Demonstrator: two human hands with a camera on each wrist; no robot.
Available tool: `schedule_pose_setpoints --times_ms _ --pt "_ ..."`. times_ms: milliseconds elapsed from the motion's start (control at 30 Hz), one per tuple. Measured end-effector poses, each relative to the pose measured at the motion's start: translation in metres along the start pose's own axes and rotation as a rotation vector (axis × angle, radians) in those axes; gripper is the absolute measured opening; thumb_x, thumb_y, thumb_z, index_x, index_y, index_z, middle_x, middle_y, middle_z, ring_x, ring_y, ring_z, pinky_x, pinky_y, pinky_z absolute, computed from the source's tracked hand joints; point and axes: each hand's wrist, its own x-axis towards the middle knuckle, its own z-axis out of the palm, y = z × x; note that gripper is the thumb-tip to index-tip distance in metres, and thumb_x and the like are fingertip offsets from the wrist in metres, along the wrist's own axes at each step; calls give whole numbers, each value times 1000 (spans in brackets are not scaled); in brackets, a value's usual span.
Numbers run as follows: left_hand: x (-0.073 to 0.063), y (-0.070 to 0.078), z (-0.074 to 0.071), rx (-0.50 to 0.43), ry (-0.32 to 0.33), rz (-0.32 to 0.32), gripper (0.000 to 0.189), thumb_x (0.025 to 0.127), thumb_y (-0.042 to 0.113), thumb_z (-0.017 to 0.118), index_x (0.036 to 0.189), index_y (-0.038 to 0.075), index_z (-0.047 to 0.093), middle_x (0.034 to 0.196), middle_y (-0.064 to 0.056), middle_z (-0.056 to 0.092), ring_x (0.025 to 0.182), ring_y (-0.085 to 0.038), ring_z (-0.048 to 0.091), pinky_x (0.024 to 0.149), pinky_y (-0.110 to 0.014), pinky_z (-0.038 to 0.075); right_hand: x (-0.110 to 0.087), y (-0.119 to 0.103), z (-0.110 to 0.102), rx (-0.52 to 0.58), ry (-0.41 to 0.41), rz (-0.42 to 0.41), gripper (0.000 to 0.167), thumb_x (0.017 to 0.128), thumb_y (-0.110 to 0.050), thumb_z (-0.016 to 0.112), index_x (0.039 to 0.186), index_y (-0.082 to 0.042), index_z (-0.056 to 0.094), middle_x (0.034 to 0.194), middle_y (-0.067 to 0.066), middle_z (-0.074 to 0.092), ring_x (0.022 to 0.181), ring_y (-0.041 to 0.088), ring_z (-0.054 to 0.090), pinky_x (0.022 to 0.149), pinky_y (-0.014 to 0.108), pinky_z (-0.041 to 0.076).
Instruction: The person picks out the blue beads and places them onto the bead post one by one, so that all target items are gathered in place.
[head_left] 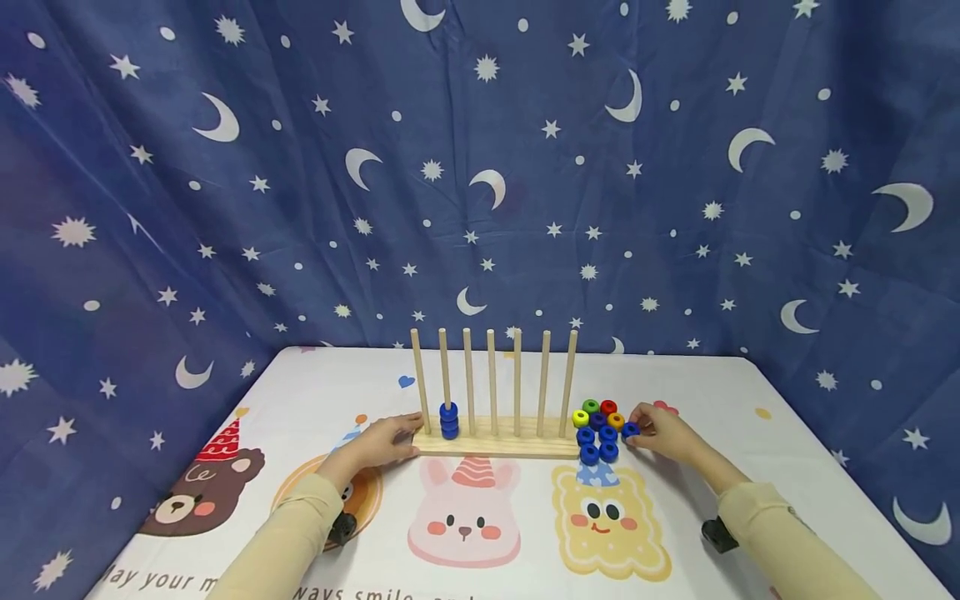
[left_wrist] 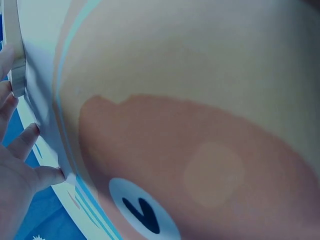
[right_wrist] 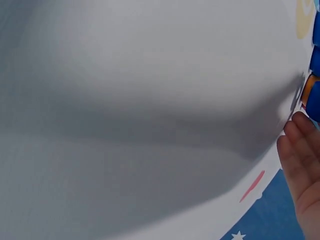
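A wooden peg stand (head_left: 495, 446) with several upright rods stands on the table. Three blue beads (head_left: 449, 422) are stacked on its second rod from the left. My left hand (head_left: 378, 442) holds the stand's left end, thumb at the front and fingers farther back; the left wrist view shows fingertips against the base's end (left_wrist: 18, 77). Beyond the stand's right end, my right hand (head_left: 666, 433) pinches a blue bead (head_left: 630, 430) at the edge of a bead cluster. In the right wrist view its fingers (right_wrist: 300, 155) reach to a blue bead (right_wrist: 313, 102); the thumb is hidden there.
Beside the stand's right end sit a green bead (head_left: 591, 406), a red bead (head_left: 608, 407), a yellow bead (head_left: 581, 418), an orange bead (head_left: 616, 420), a dark purple-blue bead (head_left: 597, 421) and several blue ones (head_left: 588, 454). A starry blue curtain (head_left: 480, 167) rises behind the white printed tablecloth (head_left: 540, 508).
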Motion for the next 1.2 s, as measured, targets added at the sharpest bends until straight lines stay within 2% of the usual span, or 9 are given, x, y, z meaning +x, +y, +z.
schedule_pose_setpoints --times_ms 267,767,1200 --pt "-2 1 0 -4 -10 2 53 87 19 67 131 -6 51 143 -21 44 134 -44 36 110 -56 29 -2 1 0 -58 39 1 25 77 -7 75 92 2 57 83 8 65 76 18 62 72 37 56" --pt "-3 2 0 16 -2 29 53 88 19 66 130 -8 51 142 -23 44 133 -45 37 110 -56 29 -11 -8 -8 27 190 -29 23 83 0 66 103 8 57 92 17 65 85 29 64 77 41 56" --pt "-2 4 0 7 8 14 53 87 18 67 130 -8 51 142 -22 44 133 -44 37 110 -56 29 -15 -14 -3 46 295 -69 27 84 -4 68 107 9 60 90 18 69 79 26 67 75 39 57"
